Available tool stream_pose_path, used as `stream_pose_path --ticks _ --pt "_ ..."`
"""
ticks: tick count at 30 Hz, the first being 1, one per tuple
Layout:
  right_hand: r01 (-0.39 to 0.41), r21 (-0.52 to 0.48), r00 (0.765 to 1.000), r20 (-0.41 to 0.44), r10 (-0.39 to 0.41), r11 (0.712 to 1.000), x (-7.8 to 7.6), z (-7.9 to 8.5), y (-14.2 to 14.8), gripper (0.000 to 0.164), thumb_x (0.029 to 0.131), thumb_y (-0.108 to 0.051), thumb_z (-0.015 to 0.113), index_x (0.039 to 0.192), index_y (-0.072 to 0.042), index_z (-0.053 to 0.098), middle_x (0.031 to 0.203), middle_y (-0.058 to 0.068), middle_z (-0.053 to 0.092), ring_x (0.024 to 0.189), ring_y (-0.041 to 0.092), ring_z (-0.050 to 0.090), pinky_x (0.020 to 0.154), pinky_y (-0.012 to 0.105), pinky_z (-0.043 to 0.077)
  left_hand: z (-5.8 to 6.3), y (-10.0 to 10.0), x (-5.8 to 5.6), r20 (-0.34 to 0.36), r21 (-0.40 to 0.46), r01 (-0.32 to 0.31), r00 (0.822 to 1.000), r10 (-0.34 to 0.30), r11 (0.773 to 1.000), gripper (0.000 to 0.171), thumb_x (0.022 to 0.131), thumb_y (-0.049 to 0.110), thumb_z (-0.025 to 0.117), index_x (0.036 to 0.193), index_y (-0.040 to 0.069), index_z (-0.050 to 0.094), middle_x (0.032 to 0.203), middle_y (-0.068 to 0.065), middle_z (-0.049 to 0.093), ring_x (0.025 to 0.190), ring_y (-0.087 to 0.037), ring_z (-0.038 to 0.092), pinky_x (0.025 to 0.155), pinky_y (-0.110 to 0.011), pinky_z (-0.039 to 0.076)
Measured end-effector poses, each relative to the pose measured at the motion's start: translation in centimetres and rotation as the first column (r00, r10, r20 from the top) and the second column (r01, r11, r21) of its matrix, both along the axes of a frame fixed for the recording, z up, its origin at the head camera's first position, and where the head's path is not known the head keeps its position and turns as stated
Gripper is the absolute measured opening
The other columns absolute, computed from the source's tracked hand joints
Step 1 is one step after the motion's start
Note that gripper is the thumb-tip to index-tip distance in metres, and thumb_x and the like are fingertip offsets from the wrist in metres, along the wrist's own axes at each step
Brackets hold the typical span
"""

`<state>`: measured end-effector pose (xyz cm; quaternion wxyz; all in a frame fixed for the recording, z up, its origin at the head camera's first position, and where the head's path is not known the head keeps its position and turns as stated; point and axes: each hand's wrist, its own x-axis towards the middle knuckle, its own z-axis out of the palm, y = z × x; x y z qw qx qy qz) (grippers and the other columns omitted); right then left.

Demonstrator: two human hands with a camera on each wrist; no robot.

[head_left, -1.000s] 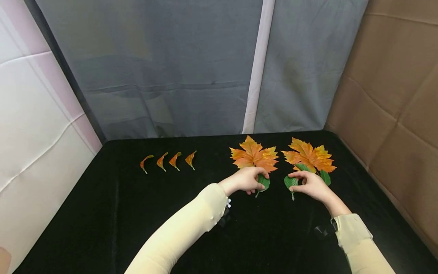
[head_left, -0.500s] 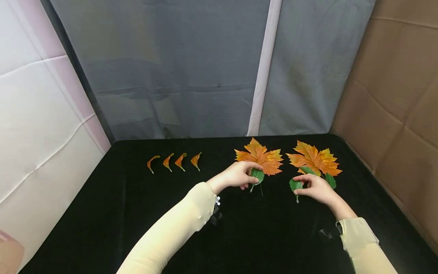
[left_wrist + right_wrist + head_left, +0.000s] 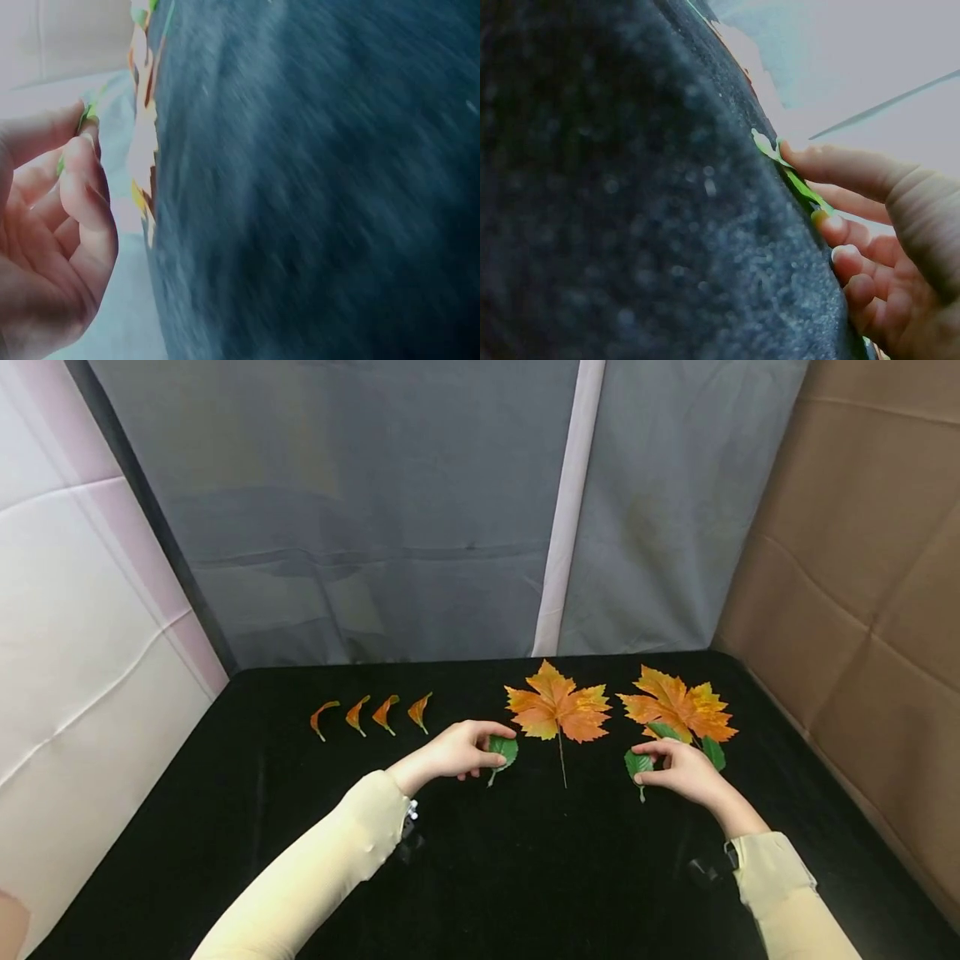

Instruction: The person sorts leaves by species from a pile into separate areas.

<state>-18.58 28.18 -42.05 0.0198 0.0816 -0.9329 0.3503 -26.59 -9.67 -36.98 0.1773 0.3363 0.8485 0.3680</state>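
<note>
My left hand (image 3: pixel 459 749) pinches a small green leaf (image 3: pixel 504 750) between thumb and fingers, left of an orange maple leaf (image 3: pixel 555 706) whose thin stem points toward me. In the left wrist view that green leaf (image 3: pixel 91 112) shows edge-on at the fingertips, above the dark cloth. My right hand (image 3: pixel 686 770) holds another green leaf (image 3: pixel 637 763) by its edge, with thumb and fingers on it. The right wrist view has this leaf (image 3: pixel 804 187) close against the cloth. Behind the right hand lies a second orange maple leaf (image 3: pixel 678 703), with green leaves (image 3: pixel 713 752) at its base.
Several small curled orange leaves (image 3: pixel 385 714) lie in a row at the back left of the black-covered table (image 3: pixel 525 885). A grey curtain (image 3: pixel 375 510) stands behind the table, a brown panel (image 3: pixel 862 568) at right and a white cloth (image 3: pixel 82 677) at left.
My left hand has moved left with its green leaf, away from the first maple leaf, uncovering its stem. The right hand stays almost in place, still holding its leaf.
</note>
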Motion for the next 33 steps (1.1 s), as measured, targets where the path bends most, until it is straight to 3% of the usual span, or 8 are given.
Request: stream_pose_path --ticks 6,18,25,33 --pt "-0.002 0.002 1.0 0.005 0.002 1.0 -0.1 0.2 -0.2 0.048 0.08 -0.029 0.079 0.119 -0.004 0.067 0.092 0.003 0.056 0.063 0.015 0.045 0.056 0.028 0.037 -0.6 -3.2 0.2 0.014 0.006 -0.048 0.999 0.048 0.999 0.039 0.092 0.014 0.067 0.129 0.007 0.061 0.068 -0.003 0.054 0.048 -0.017 0.056 0.04 -0.029 0.046" --pt "-0.003 -0.009 1.0 0.006 0.003 1.0 0.2 0.2 -0.2 0.049 0.081 -0.03 0.079 0.12 -0.004 0.066 0.092 0.004 0.055 0.064 0.016 0.044 0.056 0.029 0.037 -0.2 -10.3 1.4 -0.007 -0.012 -0.156 0.988 0.156 0.988 0.04 0.092 0.015 0.066 0.13 0.003 0.06 0.067 -0.003 0.054 0.05 -0.017 0.055 0.04 -0.031 0.046" --pt "0.001 0.0 1.0 0.016 -0.001 1.0 0.3 0.4 -0.2 0.048 0.082 -0.03 0.078 0.121 -0.004 0.066 0.093 0.005 0.054 0.066 0.016 0.044 0.057 0.029 0.037 0.6 -15.4 1.7 0.055 0.009 -0.274 0.961 0.273 0.962 0.043 0.094 0.017 0.064 0.133 -0.001 0.056 0.071 -0.013 0.055 0.054 -0.02 0.055 0.041 -0.03 0.045" --pt "-0.013 0.0 1.0 0.015 0.013 1.0 0.5 0.6 -0.4 0.046 0.083 -0.028 0.077 0.12 -0.003 0.066 0.093 0.005 0.054 0.064 0.015 0.043 0.056 0.028 0.036 1.5 -20.3 2.0 0.052 -0.006 -0.357 0.933 0.357 0.934 0.045 0.097 0.017 0.06 0.135 -0.006 0.051 0.07 -0.012 0.055 0.056 -0.019 0.055 0.043 -0.03 0.046"
